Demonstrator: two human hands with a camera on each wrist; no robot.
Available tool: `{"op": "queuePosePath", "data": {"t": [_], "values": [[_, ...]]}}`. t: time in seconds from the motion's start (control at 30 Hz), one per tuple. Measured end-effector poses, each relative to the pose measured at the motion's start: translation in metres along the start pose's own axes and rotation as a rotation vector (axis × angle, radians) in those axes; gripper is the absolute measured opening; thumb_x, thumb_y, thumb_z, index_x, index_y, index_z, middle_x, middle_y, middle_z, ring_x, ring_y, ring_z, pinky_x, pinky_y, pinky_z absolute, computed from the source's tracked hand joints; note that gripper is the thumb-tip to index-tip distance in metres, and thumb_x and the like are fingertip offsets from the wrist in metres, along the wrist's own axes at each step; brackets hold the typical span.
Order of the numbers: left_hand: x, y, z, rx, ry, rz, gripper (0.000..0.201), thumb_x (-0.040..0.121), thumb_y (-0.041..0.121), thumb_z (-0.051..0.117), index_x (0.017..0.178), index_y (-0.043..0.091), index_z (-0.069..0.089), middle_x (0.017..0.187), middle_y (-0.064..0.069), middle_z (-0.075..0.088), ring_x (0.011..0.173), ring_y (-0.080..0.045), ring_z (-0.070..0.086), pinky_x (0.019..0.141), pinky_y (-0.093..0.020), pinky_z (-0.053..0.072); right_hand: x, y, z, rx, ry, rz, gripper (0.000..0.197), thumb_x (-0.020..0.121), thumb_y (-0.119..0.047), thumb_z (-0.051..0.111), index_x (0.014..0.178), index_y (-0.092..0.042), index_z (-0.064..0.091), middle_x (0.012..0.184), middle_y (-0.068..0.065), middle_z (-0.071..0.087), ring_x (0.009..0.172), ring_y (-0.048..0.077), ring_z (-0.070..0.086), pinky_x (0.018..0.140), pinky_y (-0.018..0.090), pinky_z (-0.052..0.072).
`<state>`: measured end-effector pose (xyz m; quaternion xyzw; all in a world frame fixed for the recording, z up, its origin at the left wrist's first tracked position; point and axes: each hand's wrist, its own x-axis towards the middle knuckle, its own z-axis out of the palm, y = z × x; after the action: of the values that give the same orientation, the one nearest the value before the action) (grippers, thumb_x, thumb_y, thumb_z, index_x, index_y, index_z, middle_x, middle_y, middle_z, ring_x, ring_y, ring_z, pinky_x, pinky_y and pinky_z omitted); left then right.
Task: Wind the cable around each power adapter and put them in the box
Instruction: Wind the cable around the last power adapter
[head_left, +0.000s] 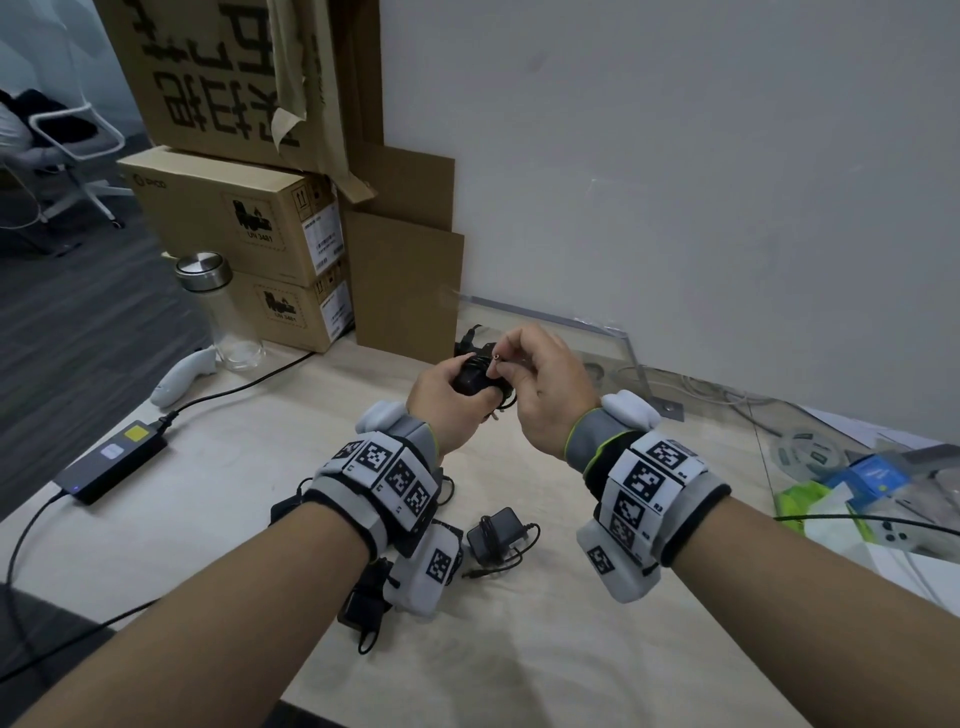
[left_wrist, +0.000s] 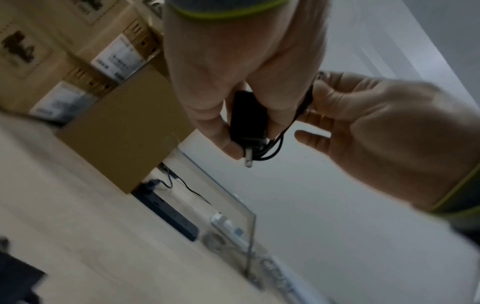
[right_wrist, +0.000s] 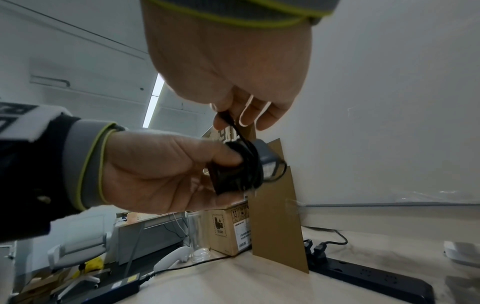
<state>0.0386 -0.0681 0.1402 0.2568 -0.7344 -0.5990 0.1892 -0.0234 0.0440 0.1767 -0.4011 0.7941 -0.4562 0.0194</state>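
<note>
while left hand grips adapter, right fingers pinch cable.

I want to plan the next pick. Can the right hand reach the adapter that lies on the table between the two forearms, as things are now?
Probably not yet. The way to that adapter on the table looks free, but the right hand pinches the cable end of the adapter that the left hand grips.

My left hand covered most of the power adapter, so I couldn't count its cable turns. My left wrist strap hid part of another adapter, perhaps two. The left wrist view was blurred.
</note>
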Motion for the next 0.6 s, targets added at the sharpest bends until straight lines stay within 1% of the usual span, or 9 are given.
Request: {"op": "queuePosePath", "data": {"t": [0.03,0.1,0.17,0.2,0.27,0.3,0.43,0.53,0.6], "values": [[0.001,-0.002,-0.001,0.074,0.008,0.014,0.023,0.073,0.025,0.071,0.096,0.026,0.071,0.080,-0.002,0.070,0.077,-0.026,0.069,0.075,-0.044,0.059,0.000,0.000,0.001,0.000,-0.008,0.010,0.021,0.089,-0.005,0.053,0.087,-0.026,0.053,0.095,0.006,0.063,0.088,0.010,0.048,0.072,0.007,0.035],[0.002,-0.005,-0.002,0.170,0.022,0.023,0.018,0.076,0.025,0.070,0.095,0.025,0.069,0.078,0.002,0.069,0.076,-0.022,0.069,0.074,-0.039,0.058,-0.003,-0.002,0.004,-0.003,-0.022,0.024,0.020,0.089,-0.004,0.054,0.087,-0.024,0.054,0.096,0.008,0.061,0.085,0.005,0.048,0.071,0.005,0.035],[0.005,-0.007,-0.002,0.217,0.033,0.024,0.011,0.078,0.024,0.069,0.090,0.024,0.067,0.076,0.003,0.067,0.076,-0.022,0.068,0.069,-0.034,0.057,-0.004,-0.002,0.006,0.001,-0.009,0.013,0.016,0.089,-0.003,0.054,0.088,-0.019,0.056,0.095,0.009,0.062,0.088,0.009,0.051,0.073,0.008,0.038],[0.005,-0.008,-0.002,0.216,0.032,0.018,0.010,0.079,0.023,0.069,0.088,0.024,0.067,0.075,0.003,0.067,0.076,-0.022,0.069,0.068,-0.033,0.057,-0.004,-0.001,0.007,0.016,-0.002,0.005,0.014,0.089,-0.004,0.054,0.088,-0.018,0.056,0.093,0.008,0.063,0.091,0.014,0.053,0.078,0.015,0.042],[0.008,-0.009,-0.003,0.104,0.021,-0.025,0.010,0.078,0.021,0.070,0.087,0.022,0.068,0.076,0.000,0.068,0.077,-0.025,0.070,0.072,-0.038,0.060,-0.002,-0.001,0.008,0.039,0.000,-0.025,0.011,0.087,-0.007,0.054,0.090,-0.018,0.057,0.091,0.004,0.066,0.093,0.021,0.058,0.082,0.033,0.048],[0.008,-0.011,-0.004,0.019,0.020,-0.062,0.010,0.079,0.017,0.071,0.089,0.020,0.068,0.079,-0.003,0.069,0.079,-0.025,0.070,0.074,-0.040,0.060,-0.002,-0.001,0.007,0.039,-0.005,-0.038,0.012,0.087,-0.007,0.054,0.091,-0.018,0.058,0.091,0.001,0.067,0.093,0.021,0.059,0.082,0.037,0.049],[0.007,-0.024,-0.007,-0.229,0.055,-0.204,0.018,0.083,0.006,0.069,0.100,0.010,0.066,0.096,-0.012,0.068,0.087,-0.024,0.068,0.075,-0.033,0.060,-0.007,0.009,0.006,0.006,0.012,-0.019,0.022,0.088,-0.011,0.061,0.109,-0.019,0.062,0.101,-0.009,0.063,0.097,0.010,0.058,0.086,0.031,0.050],[0.000,-0.038,-0.006,-0.376,0.030,-0.304,0.020,0.086,0.003,0.066,0.105,0.006,0.063,0.105,-0.018,0.066,0.093,-0.028,0.065,0.081,-0.038,0.058,-0.015,0.028,0.009,-0.026,0.034,0.094,0.029,0.088,-0.020,0.061,0.117,-0.022,0.058,0.112,-0.008,0.060,0.099,0.009,0.057,0.085,0.033,0.050],[-0.007,-0.045,-0.004,-0.464,-0.027,-0.332,0.021,0.088,-0.002,0.062,0.107,0.007,0.062,0.105,-0.018,0.064,0.092,-0.028,0.063,0.085,-0.040,0.057,-0.022,0.041,0.012,-0.046,0.053,0.192,0.031,0.089,-0.023,0.060,0.119,-0.024,0.055,0.116,-0.007,0.058,0.097,0.010,0.057,0.086,0.033,0.050]]}}
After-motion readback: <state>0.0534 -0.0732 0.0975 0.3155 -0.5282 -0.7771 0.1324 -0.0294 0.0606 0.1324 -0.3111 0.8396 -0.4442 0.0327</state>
